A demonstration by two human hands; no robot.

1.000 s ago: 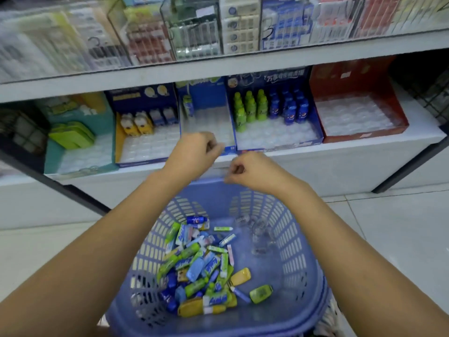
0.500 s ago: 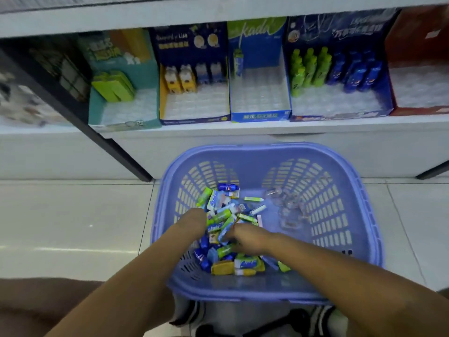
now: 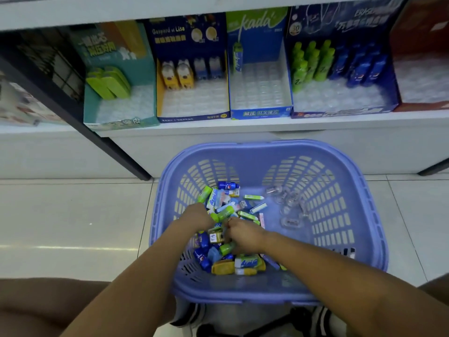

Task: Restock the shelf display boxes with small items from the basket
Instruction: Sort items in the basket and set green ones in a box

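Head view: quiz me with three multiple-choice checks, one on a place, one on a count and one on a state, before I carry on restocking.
1. Where are the left hand and right hand?
A) on the shelf
B) in the purple basket, among the small items
C) on the floor

2. How many items stand in the kada box?
A) one
B) four
C) none

3. The bottle box tray is:
A) full
B) filled at the back only
C) covered

Key:
1. B, both hands reach down among the items.
2. A, a single carton-shaped item stands at its back left.
3. B, its front rows are bare.
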